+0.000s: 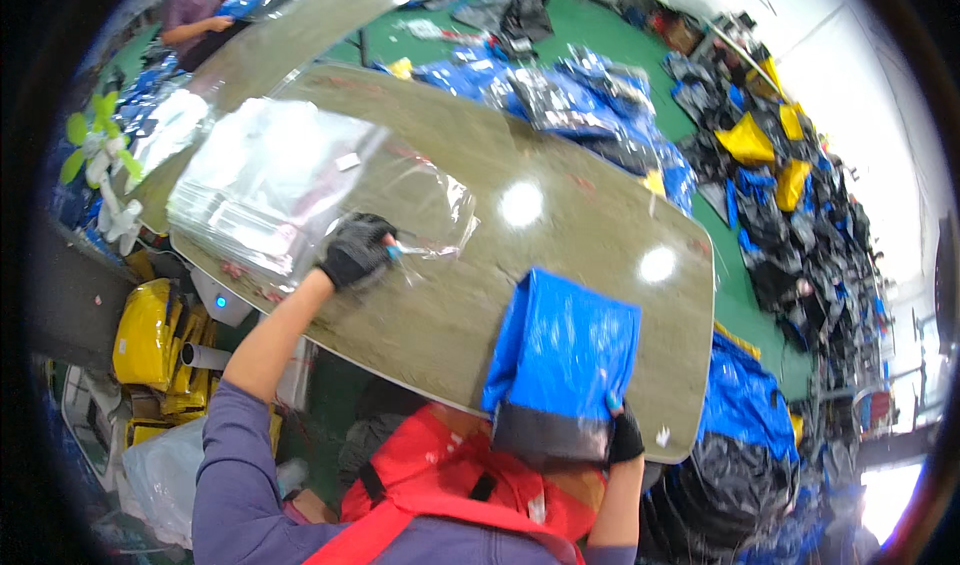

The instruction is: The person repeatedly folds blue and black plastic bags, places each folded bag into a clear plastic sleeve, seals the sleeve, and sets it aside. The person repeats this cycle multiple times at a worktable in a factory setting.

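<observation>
My left hand [358,250], in a black glove with bare fingertips, pinches the edge of a clear plastic bag [425,200] drawn out to the right of a stack of such bags [265,180]. A folded blue bag with a black lower band [570,330] lies on the table near its front edge, its black end reaching over the edge. My right hand [625,437], gloved alike, grips that bag at its lower right corner; part of its fingers is hidden under the bag.
The brown table [450,325] has a pale rim. Blue and black bags [590,100] heap along its far side, and more [750,415] lie at the right. A small green-bladed fan [105,145] stands at the left. Yellow packs [150,335] are stacked below. Another person [195,10] works far left.
</observation>
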`<state>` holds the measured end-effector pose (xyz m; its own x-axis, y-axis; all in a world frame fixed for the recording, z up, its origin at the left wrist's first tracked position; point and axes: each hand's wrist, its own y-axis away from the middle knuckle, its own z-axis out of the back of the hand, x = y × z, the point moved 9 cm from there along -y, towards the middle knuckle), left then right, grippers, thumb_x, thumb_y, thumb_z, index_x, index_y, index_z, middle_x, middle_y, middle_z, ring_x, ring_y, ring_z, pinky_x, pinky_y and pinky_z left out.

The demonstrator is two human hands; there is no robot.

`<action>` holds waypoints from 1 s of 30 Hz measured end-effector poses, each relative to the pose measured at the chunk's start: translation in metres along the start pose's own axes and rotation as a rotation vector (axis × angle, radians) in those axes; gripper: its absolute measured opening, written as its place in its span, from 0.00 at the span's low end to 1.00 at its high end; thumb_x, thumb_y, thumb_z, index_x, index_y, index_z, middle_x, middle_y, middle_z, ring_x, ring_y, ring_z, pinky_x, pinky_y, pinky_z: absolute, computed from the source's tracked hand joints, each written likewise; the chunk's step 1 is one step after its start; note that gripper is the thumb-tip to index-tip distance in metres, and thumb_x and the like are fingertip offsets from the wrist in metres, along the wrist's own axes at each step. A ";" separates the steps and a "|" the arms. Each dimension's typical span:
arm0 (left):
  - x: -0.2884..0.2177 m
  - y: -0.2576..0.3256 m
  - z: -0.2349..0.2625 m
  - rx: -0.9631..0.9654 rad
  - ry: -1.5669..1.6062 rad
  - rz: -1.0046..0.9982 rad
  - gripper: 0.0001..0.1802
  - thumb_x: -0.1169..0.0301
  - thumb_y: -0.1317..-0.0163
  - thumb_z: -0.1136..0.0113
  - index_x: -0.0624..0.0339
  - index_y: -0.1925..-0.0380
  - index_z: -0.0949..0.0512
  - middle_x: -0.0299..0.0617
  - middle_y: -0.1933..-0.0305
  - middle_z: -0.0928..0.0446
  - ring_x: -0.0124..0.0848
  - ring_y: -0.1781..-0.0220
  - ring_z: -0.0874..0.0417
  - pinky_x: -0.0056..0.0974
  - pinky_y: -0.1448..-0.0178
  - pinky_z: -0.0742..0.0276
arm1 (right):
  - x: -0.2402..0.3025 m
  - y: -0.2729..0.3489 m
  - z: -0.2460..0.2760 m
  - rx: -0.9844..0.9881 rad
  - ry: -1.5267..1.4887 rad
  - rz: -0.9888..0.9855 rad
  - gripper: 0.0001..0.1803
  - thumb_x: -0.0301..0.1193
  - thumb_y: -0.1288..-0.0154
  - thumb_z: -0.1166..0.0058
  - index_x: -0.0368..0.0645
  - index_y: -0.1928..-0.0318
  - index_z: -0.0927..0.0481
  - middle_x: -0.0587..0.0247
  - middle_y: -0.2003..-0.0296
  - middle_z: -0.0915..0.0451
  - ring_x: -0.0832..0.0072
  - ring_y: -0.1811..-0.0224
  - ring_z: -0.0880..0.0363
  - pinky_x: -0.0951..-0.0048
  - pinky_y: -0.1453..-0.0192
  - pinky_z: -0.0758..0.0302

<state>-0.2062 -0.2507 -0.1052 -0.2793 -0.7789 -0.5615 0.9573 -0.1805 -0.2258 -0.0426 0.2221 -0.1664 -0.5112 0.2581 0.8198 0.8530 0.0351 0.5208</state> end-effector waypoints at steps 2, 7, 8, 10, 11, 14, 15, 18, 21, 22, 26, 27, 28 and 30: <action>-0.076 0.026 -0.039 0.019 0.177 -0.161 0.10 0.63 0.52 0.35 0.57 0.74 0.21 0.49 0.61 0.22 0.49 0.55 0.24 0.47 0.48 0.28 | 0.010 0.002 0.007 -0.019 0.016 0.104 0.37 0.45 0.39 0.40 0.37 0.36 0.36 0.54 0.45 0.26 0.63 0.47 0.23 0.64 0.44 0.25; -0.147 0.060 -0.092 0.013 0.070 -0.358 0.13 0.62 0.56 0.32 0.55 0.74 0.22 0.48 0.54 0.24 0.49 0.48 0.26 0.50 0.44 0.31 | 0.017 0.019 0.037 -0.101 -0.046 0.079 0.40 0.46 0.42 0.38 0.37 0.36 0.36 0.52 0.44 0.26 0.62 0.46 0.23 0.62 0.41 0.25; -0.143 0.057 -0.093 -0.001 0.071 -0.320 0.13 0.63 0.57 0.32 0.55 0.74 0.22 0.50 0.52 0.24 0.51 0.47 0.26 0.50 0.44 0.31 | 0.017 0.025 0.044 -0.114 -0.038 0.061 0.40 0.46 0.43 0.37 0.37 0.35 0.36 0.52 0.44 0.26 0.62 0.46 0.23 0.62 0.41 0.25; -0.144 0.052 -0.098 0.060 0.038 -0.364 0.12 0.63 0.56 0.33 0.55 0.74 0.22 0.45 0.57 0.24 0.46 0.51 0.25 0.48 0.45 0.31 | 0.019 0.034 0.045 -0.039 0.082 0.059 0.41 0.45 0.45 0.35 0.36 0.36 0.34 0.52 0.44 0.26 0.62 0.46 0.24 0.63 0.41 0.26; -0.145 0.050 -0.096 0.064 0.043 -0.387 0.11 0.64 0.55 0.33 0.56 0.74 0.22 0.45 0.57 0.23 0.46 0.50 0.25 0.48 0.45 0.31 | 0.018 0.038 0.047 -0.028 0.106 0.043 0.40 0.45 0.45 0.35 0.36 0.37 0.34 0.52 0.44 0.25 0.63 0.47 0.24 0.63 0.42 0.26; -0.146 0.043 -0.090 0.043 0.092 -0.377 0.09 0.65 0.53 0.34 0.56 0.73 0.20 0.45 0.54 0.22 0.45 0.49 0.25 0.47 0.44 0.31 | 0.014 0.045 0.046 0.010 0.273 0.010 0.38 0.43 0.44 0.35 0.34 0.38 0.32 0.53 0.47 0.24 0.66 0.48 0.23 0.66 0.42 0.26; -0.147 0.041 -0.091 0.053 0.095 -0.360 0.10 0.65 0.53 0.34 0.57 0.72 0.20 0.45 0.54 0.22 0.45 0.48 0.25 0.47 0.43 0.31 | 0.007 0.046 0.051 -0.038 0.264 -0.061 0.38 0.43 0.44 0.35 0.34 0.39 0.32 0.53 0.47 0.24 0.66 0.48 0.23 0.66 0.42 0.26; -0.146 0.041 -0.096 0.069 0.141 -0.278 0.11 0.62 0.54 0.33 0.55 0.74 0.21 0.45 0.56 0.22 0.46 0.49 0.25 0.47 0.44 0.31 | 0.002 0.047 0.044 0.005 0.165 -0.086 0.39 0.44 0.44 0.36 0.32 0.39 0.32 0.52 0.46 0.24 0.66 0.48 0.23 0.65 0.42 0.27; -0.147 0.043 -0.095 -0.004 0.109 -0.280 0.10 0.62 0.54 0.33 0.54 0.77 0.21 0.43 0.61 0.22 0.46 0.52 0.24 0.46 0.47 0.31 | -0.002 0.047 0.039 0.030 0.145 -0.072 0.39 0.44 0.44 0.36 0.32 0.38 0.33 0.51 0.45 0.25 0.65 0.48 0.23 0.64 0.41 0.27; -0.141 0.042 -0.101 0.036 0.095 -0.223 0.10 0.62 0.54 0.33 0.54 0.75 0.21 0.44 0.60 0.22 0.46 0.52 0.24 0.46 0.46 0.31 | 0.001 0.046 0.042 0.001 0.144 -0.037 0.40 0.44 0.44 0.36 0.32 0.38 0.34 0.51 0.45 0.25 0.64 0.47 0.23 0.64 0.40 0.27; -0.136 0.039 -0.103 0.004 0.127 -0.206 0.09 0.65 0.52 0.34 0.56 0.73 0.21 0.46 0.59 0.21 0.46 0.51 0.23 0.46 0.46 0.31 | 0.001 0.044 0.037 0.036 0.100 -0.060 0.40 0.43 0.43 0.36 0.32 0.38 0.35 0.51 0.46 0.25 0.64 0.48 0.22 0.65 0.43 0.25; -0.137 0.037 -0.101 -0.015 0.147 -0.214 0.08 0.66 0.51 0.34 0.56 0.73 0.21 0.46 0.59 0.21 0.45 0.51 0.23 0.45 0.46 0.30 | 0.005 0.043 0.035 0.032 0.084 -0.071 0.39 0.43 0.43 0.36 0.31 0.38 0.34 0.51 0.46 0.24 0.64 0.49 0.22 0.65 0.44 0.24; -0.133 0.036 -0.101 -0.004 0.211 -0.151 0.08 0.67 0.50 0.35 0.57 0.72 0.21 0.46 0.59 0.21 0.44 0.53 0.23 0.43 0.47 0.30 | 0.006 0.044 0.023 0.091 0.061 -0.081 0.39 0.43 0.43 0.36 0.31 0.38 0.34 0.51 0.47 0.24 0.64 0.49 0.22 0.65 0.45 0.24; -0.120 0.033 -0.105 0.076 0.331 0.058 0.07 0.68 0.47 0.36 0.58 0.72 0.22 0.45 0.60 0.21 0.41 0.55 0.22 0.40 0.50 0.28 | 0.011 0.046 0.012 0.033 0.069 -0.089 0.36 0.38 0.43 0.37 0.33 0.38 0.34 0.52 0.48 0.23 0.65 0.51 0.21 0.65 0.48 0.21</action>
<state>-0.1484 -0.1001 -0.1287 -0.2216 -0.5542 -0.8024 0.9715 -0.1961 -0.1329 -0.0080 0.2383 -0.1360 -0.5897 0.1858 0.7859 0.8066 0.0872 0.5846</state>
